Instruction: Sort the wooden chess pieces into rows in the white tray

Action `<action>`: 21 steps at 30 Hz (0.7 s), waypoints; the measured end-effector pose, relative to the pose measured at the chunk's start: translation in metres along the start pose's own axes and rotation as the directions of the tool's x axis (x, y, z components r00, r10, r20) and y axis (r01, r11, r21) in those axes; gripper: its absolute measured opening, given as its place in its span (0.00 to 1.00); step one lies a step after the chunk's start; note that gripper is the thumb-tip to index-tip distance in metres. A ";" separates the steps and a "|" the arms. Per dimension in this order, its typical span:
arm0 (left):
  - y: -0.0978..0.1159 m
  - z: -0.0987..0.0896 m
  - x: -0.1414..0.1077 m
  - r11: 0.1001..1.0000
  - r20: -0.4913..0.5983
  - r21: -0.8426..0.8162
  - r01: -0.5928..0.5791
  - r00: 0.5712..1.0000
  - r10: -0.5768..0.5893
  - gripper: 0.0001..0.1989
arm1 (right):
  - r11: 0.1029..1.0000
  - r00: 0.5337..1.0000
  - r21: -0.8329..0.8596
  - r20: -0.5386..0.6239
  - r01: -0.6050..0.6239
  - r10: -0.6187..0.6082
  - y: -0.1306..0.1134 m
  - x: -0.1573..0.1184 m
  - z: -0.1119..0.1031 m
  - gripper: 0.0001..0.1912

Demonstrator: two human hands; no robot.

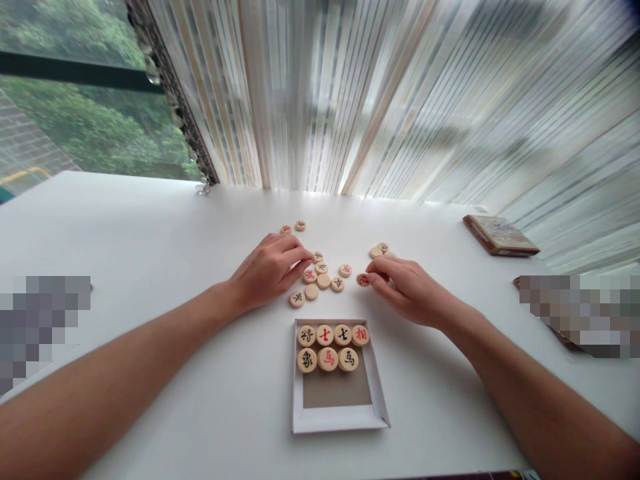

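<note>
Round wooden pieces with red or black characters lie loosely on the white table. My left hand (273,268) is at their left side, thumb and forefinger pinched together beside a black-marked piece (318,257); whether it grips anything is unclear. Between the thumb and fingers of my right hand (400,283) is a red-marked piece (363,280), tilted. Nearer to me sits an open white box (340,419) with pieces in two rows: four at the back, such as a red-marked one (360,335), and three in front, such as a black-marked one (349,359).
Beyond my right hand are a few pieces (383,247) close together, and two more (300,226) lie behind my left hand. A flat brown-edged box (501,235) rests at the back right of the table (125,227). Striped curtains (310,100) hang behind.
</note>
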State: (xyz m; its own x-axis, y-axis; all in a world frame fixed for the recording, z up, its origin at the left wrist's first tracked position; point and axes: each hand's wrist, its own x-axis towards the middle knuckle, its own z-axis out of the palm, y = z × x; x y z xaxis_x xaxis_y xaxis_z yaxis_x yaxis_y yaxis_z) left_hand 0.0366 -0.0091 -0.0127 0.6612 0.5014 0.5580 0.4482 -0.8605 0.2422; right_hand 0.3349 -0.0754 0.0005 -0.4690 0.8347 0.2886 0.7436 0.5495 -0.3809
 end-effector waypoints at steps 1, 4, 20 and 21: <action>0.006 -0.001 0.002 0.998 -0.031 -0.060 0.031 0.999 -0.033 0.12 | 1.000 1.000 0.026 -0.003 0.001 -0.001 -0.004 0.000 -0.001 0.13; 0.030 -0.004 0.007 0.928 -0.013 -0.350 0.126 0.990 -0.139 0.08 | 0.994 1.000 0.107 0.018 0.010 -0.012 -0.019 -0.002 -0.004 0.13; 0.069 -0.001 0.013 0.271 0.409 -0.806 0.527 0.826 -0.389 0.07 | 0.944 0.997 0.327 0.046 0.040 -0.058 -0.048 -0.004 -0.004 0.16; 0.069 -0.001 0.013 0.270 0.388 -0.812 0.518 0.824 -0.414 0.07 | 0.936 0.998 0.350 0.044 0.034 -0.053 -0.048 -0.003 -0.004 0.15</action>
State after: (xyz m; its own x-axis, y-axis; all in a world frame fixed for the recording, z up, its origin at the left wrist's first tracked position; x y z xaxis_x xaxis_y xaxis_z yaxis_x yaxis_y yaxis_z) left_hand 0.0755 -0.0623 0.0122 0.5928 0.8037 0.0512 -0.0246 -0.0455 0.9987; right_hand 0.3022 -0.1049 0.0213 -0.5282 0.8053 0.2692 0.5130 0.5553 -0.6545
